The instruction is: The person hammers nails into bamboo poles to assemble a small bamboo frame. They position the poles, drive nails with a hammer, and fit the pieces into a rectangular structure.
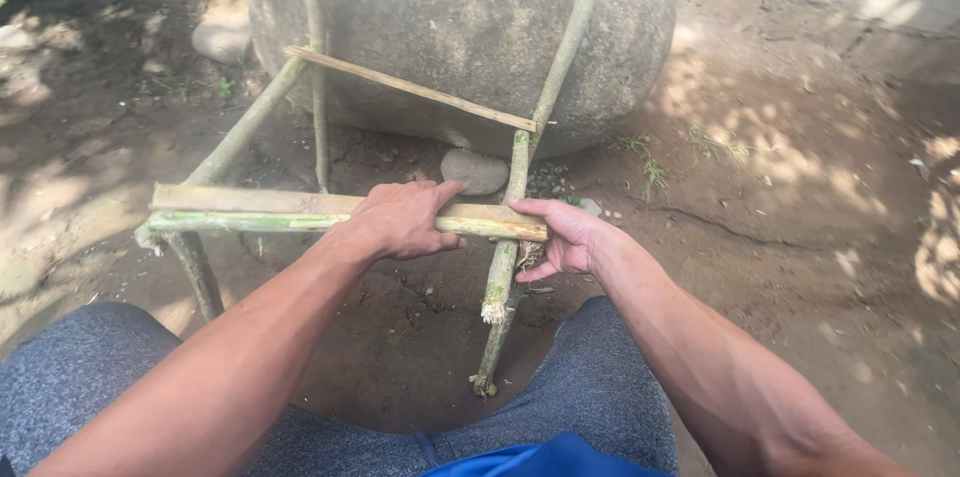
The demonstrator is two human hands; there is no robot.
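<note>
While left hand (400, 222) clamps bamboo slat (250, 202), right hand (560, 237) open against its end; boulder (460, 27) behind.

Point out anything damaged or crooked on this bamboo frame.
The right upright pole is split and frayed at about the height of the right hand, with pale fibres sticking out near its lower end. The thin upper slat runs slanted, lower on the right. The left hand grips the lower crossbar, which looks roughly level.
</note>
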